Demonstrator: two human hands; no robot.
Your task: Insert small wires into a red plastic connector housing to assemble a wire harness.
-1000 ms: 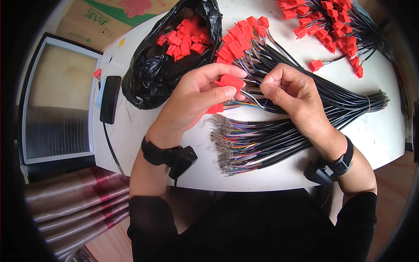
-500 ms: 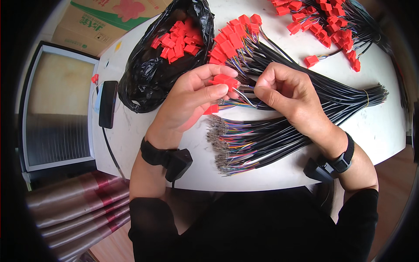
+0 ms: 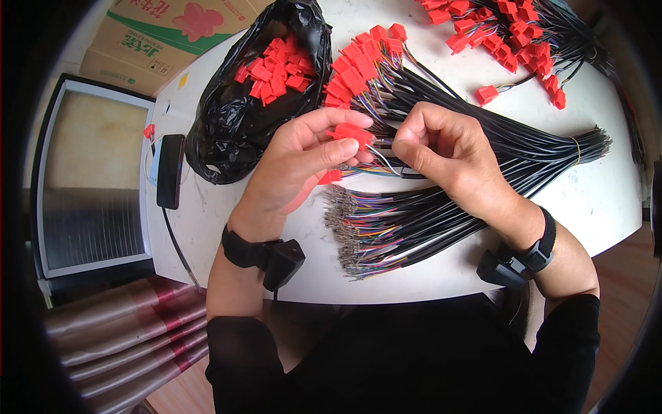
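Observation:
My left hand [image 3: 303, 152] pinches a red plastic connector housing [image 3: 349, 134] between thumb and fingers. From its right side comes a white wire [image 3: 383, 160] that curves down toward the cables. Just right of the housing, my right hand [image 3: 448, 148] is closed in a pinch on a thin wire whose short end points at the housing; the fingertips hide most of it. Below both hands lies a bundle of black cables [image 3: 441, 231] with bare metal terminals [image 3: 341, 231] on thin coloured wires. Another red housing [image 3: 331, 177] lies under my left hand.
A black plastic bag [image 3: 227, 131] holds loose red housings [image 3: 276, 69]. Beyond my hands, black cables [image 3: 483, 131] end in red housings [image 3: 355, 65]; more such cables [image 3: 524, 45] lie far right. A phone [image 3: 169, 171] and a cardboard box [image 3: 155, 52] are at left.
My right hand has moved slightly left, closer to the red connector housing. My left hand keeps its hold on the housing. The whole view has shifted a little.

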